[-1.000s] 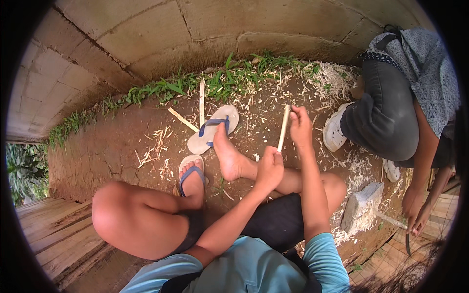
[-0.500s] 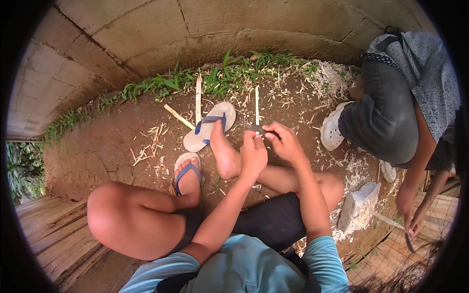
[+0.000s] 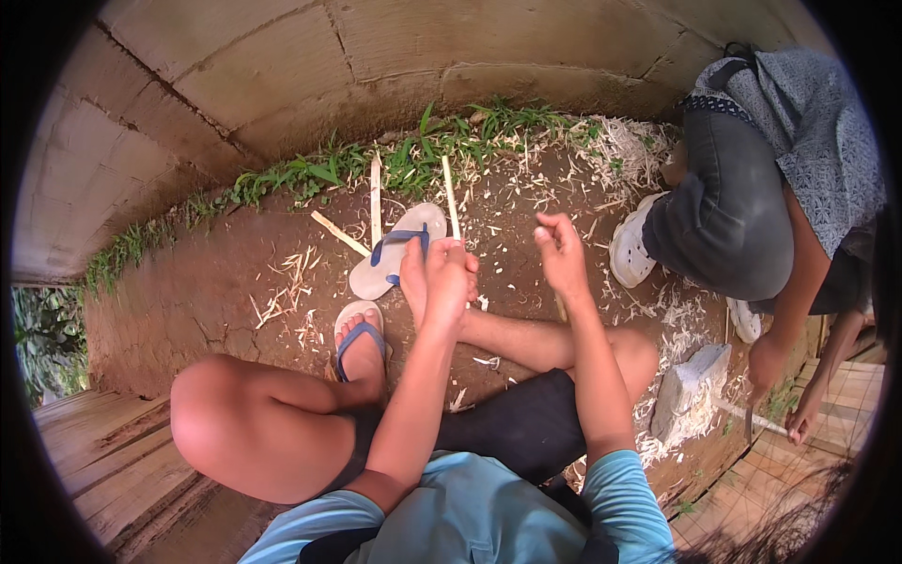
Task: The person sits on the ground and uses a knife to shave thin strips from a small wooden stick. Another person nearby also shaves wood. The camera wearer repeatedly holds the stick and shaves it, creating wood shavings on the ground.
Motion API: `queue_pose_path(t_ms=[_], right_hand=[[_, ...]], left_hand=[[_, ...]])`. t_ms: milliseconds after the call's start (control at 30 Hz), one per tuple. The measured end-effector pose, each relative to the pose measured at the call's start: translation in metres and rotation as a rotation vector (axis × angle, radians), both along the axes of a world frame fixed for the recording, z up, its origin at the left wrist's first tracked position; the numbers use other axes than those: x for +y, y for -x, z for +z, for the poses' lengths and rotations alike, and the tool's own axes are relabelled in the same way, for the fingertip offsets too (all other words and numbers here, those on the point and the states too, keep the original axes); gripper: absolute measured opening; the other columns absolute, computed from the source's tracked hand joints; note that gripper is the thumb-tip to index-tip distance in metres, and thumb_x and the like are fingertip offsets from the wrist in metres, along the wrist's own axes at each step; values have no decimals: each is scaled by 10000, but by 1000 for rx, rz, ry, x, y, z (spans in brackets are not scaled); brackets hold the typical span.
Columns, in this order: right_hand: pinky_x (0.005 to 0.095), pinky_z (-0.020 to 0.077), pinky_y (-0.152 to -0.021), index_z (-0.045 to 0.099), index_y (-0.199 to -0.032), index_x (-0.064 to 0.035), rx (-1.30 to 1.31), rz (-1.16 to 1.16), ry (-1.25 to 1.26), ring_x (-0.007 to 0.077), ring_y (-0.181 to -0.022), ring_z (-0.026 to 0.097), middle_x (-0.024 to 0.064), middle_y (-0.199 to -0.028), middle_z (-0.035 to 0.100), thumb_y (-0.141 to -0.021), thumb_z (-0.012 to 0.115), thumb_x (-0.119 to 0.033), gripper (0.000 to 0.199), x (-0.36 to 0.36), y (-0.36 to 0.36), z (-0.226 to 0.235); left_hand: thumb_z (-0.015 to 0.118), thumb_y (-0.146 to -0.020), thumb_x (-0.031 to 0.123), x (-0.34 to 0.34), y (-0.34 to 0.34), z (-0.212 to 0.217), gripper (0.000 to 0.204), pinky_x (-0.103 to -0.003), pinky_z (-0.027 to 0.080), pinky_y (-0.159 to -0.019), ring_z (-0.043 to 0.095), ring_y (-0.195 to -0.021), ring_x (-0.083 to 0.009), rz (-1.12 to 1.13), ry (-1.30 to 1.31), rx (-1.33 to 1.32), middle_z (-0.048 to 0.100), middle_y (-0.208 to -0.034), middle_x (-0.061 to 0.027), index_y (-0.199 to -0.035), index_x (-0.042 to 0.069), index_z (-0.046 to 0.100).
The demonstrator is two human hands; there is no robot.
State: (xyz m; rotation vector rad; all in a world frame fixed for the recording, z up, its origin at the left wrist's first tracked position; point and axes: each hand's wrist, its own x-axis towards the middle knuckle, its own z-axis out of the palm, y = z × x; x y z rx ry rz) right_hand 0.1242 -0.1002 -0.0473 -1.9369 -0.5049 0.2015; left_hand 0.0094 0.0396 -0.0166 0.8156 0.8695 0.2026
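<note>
My left hand [image 3: 451, 273] is closed around the lower end of a long pale wood strip [image 3: 452, 197], beside my bare foot. The strip points away toward the grass. To its right and apart from it, my right hand [image 3: 564, 258] is raised with its fingers curled. What it grips is mostly hidden; a small pale piece [image 3: 561, 308] shows just below it. The empty sandal [image 3: 385, 268] with a blue strap lies beyond my left hand, and the other sandal [image 3: 362, 343] is on my left foot.
Two more pale strips [image 3: 376, 197] lie on the dirt among shavings [image 3: 296, 282]. A block wall [image 3: 395, 56] with grass [image 3: 442, 141] stands ahead. At right a crouching person's hands [image 3: 769, 362] work a pale strip with a blade [image 3: 749, 425], near a stone block [image 3: 691, 395].
My hands have separated: the left moved left with the strip, the right moved slightly right. The dark blade seen between them no longer shows. The other person's hands moved apart.
</note>
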Motion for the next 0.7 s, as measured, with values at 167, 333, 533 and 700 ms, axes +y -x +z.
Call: queue_pose_path(t_ms=[167,333,533,700], right_hand=[[341,488,-809,608,-1070,-11,107,287,80,265,-925,651,152,-1008,669,-906,585,-74,178,4,39,22],[366,499,-782,618,-1050,-15,-30,300,108,336,-912,651,174,-1014,664,-884,591,-60,174,7,31,30],[385,501,-721,634,-1044,-46,-159,259,114,358,-841,639,175,-957,651,-877,595,-62,172,7,33,35],[387,502,-723,643,-1041,-60,-196,217,160,355,-834,641,173,-950,653,-887,591,-72,163,8,38,37]], left_hand=[[442,-977,156,1,0,7,212,-183,264,-341,393,-433,-62,0,182,-78,540,-725,-24,-1147,64,529],[443,-976,139,-2,2,5,265,-175,246,-330,380,-418,-58,-69,194,-168,550,-738,-31,-1195,34,548],[445,-996,163,-11,4,-5,251,-186,233,-319,350,-390,-56,-60,92,-190,535,-721,-28,-1162,8,552],[425,-1011,167,-13,8,-3,243,-192,220,-322,327,-383,-42,-81,94,-199,523,-707,-8,-1122,7,569]])
